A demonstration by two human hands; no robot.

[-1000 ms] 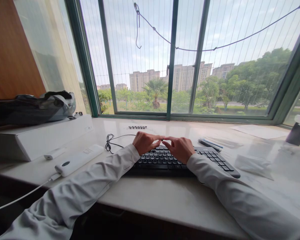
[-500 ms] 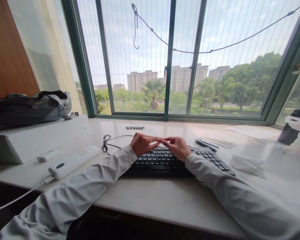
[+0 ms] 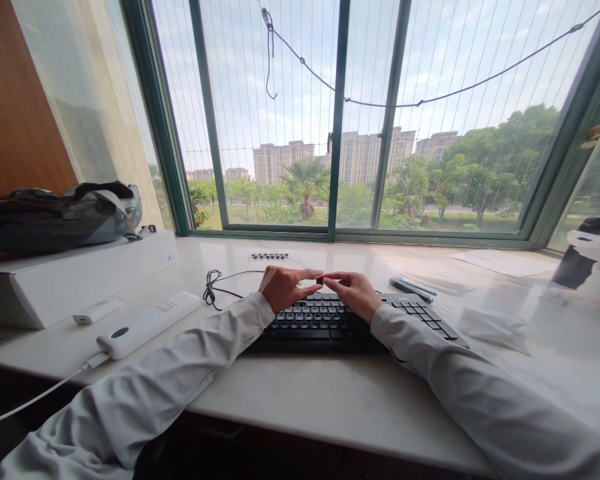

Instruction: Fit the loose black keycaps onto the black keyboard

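A small black keycap (image 3: 320, 281) is pinched between the fingertips of both hands, just above the far edge of a black keyboard (image 3: 325, 333). My left hand (image 3: 286, 288) comes in from the left, thumb and forefinger closed on the keycap. From the other side my right hand (image 3: 354, 292) grips it with thumb and fingertips. Both hands cover part of the keyboard's upper rows. Beyond them, a row of several black keycaps (image 3: 270, 256) lies on the white sill-like desktop (image 3: 310, 387).
Left of the keyboard lie a coiled black cable (image 3: 213, 288), a white power bank (image 3: 147, 325) with a cord, and a white box (image 3: 85, 273) bearing a dark bag (image 3: 60, 217). On the right are pens (image 3: 411, 289), a clear plastic bag (image 3: 495, 328) and paper (image 3: 510, 263).
The fingertips have parted slightly, and the dark keycap between them now shows. Both forearms stay nearly where they were.
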